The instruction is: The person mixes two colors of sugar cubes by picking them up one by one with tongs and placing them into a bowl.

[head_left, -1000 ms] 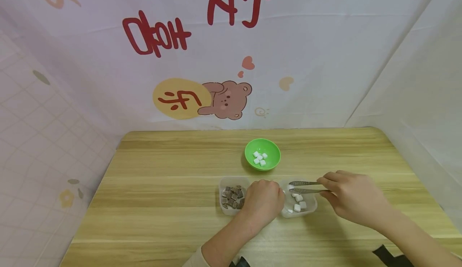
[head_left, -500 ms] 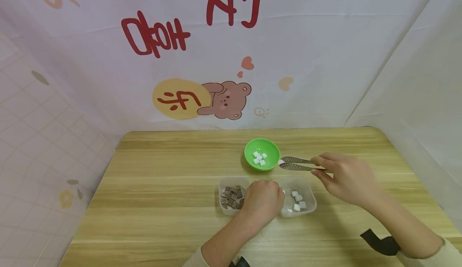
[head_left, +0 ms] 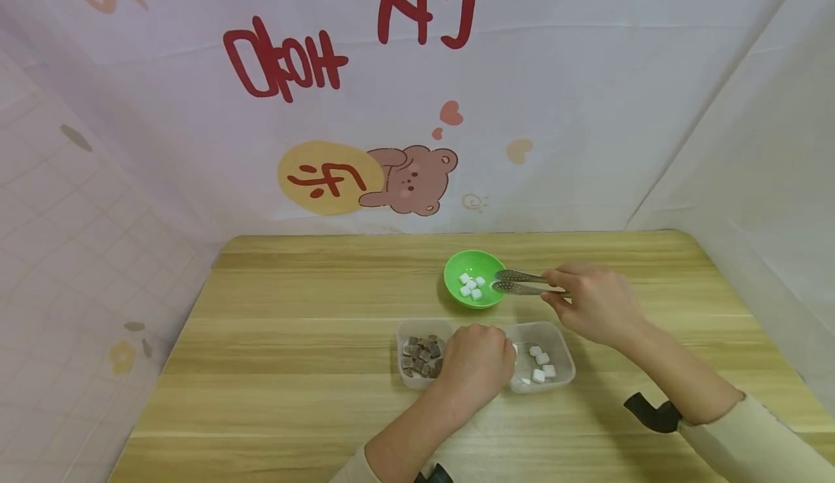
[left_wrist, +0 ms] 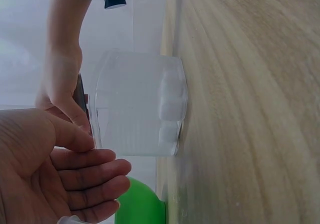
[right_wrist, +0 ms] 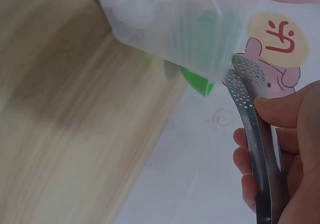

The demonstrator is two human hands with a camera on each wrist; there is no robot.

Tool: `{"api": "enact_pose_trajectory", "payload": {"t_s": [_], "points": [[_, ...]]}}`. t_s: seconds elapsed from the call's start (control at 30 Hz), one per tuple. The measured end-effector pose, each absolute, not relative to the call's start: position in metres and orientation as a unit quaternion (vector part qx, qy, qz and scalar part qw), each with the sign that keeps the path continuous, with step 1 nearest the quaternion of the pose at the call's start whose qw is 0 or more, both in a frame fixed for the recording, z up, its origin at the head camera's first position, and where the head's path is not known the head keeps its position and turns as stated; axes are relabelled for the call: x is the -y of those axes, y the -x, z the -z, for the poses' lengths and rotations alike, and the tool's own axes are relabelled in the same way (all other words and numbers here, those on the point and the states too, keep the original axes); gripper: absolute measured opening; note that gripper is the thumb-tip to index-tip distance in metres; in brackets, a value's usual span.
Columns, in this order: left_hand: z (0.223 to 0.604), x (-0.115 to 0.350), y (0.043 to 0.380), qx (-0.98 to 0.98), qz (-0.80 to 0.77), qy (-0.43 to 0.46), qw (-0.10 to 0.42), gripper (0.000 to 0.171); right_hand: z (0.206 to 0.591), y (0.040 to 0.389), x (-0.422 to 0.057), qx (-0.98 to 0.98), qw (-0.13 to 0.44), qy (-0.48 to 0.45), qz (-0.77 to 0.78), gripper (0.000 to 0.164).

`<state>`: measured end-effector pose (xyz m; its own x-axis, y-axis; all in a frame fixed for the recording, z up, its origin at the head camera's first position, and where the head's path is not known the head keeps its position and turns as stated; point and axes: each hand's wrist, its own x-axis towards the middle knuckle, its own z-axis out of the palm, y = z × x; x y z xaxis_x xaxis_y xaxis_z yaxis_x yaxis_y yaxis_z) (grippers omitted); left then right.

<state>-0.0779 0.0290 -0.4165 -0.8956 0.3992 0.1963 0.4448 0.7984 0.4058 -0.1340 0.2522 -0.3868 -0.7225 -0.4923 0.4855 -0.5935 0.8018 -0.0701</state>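
My right hand (head_left: 593,305) grips metal tongs (head_left: 525,282) with perforated tips, which reach over the right rim of the green bowl (head_left: 457,296). A speck of white shows at the tips, too small to make out surely. Several white cubes (head_left: 471,285) lie inside the bowl. Between two clear plastic containers my left hand (head_left: 476,363) stays low. Its fingers look loosely bent in the left wrist view, with the thumb beside the rim of the right container (left_wrist: 130,104); whether it touches is unclear. That container (head_left: 567,374) has several white cubes in it.
The left plastic container (head_left: 404,323) holds several brown cubes (head_left: 420,357), partly hidden by my left hand. All stand on a wood-grain table (head_left: 293,367). A printed white cloth (head_left: 574,106) hangs behind its far edge.
My right hand has lifted the tongs out of the right container, taking a white cube, and moved them left and away from me to the bowl's rim. The left hand stays put.
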Motion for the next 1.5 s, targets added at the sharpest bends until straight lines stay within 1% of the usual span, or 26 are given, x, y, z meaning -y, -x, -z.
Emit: {"api": "enact_pose_trajectory", "payload": {"t_s": [0.27, 0.6, 0.7, 0.73, 0.87, 0.9, 1.2, 1.5], "points": [[0.415, -0.029, 0.078, 0.948, 0.224, 0.221, 0.042, 0.048, 0.379, 0.125, -0.258, 0.925, 0.221, -0.285, -0.118, 0.024], [0.415, -0.028, 0.078, 0.948, 0.224, 0.22, 0.048, 0.046, 0.367, 0.107, -0.277, 0.91, 0.254, -0.308, -0.112, 0.03], [0.415, -0.028, 0.077, 0.949, 0.222, 0.219, 0.047, 0.047, 0.366, 0.101, -0.282, 0.905, 0.262, -0.316, -0.111, 0.025], [0.415, -0.028, 0.077, 0.949, 0.222, 0.219, 0.046, 0.048, 0.366, 0.099, -0.283, 0.904, 0.265, -0.317, -0.111, 0.027], [0.414, -0.029, 0.077, 0.949, 0.224, 0.218, 0.041, 0.05, 0.366, 0.09, -0.287, 0.898, 0.279, -0.321, -0.108, 0.062], [0.414, -0.029, 0.077, 0.949, 0.225, 0.218, 0.04, 0.05, 0.366, 0.087, -0.287, 0.898, 0.282, -0.32, -0.107, 0.067], [0.415, -0.03, 0.076, 0.949, 0.228, 0.216, 0.039, 0.048, 0.368, 0.068, -0.291, 0.902, 0.272, -0.322, -0.09, 0.068], [0.415, -0.03, 0.076, 0.948, 0.233, 0.214, 0.039, 0.049, 0.382, 0.063, -0.288, 0.904, 0.244, -0.342, -0.076, 0.068]]}}
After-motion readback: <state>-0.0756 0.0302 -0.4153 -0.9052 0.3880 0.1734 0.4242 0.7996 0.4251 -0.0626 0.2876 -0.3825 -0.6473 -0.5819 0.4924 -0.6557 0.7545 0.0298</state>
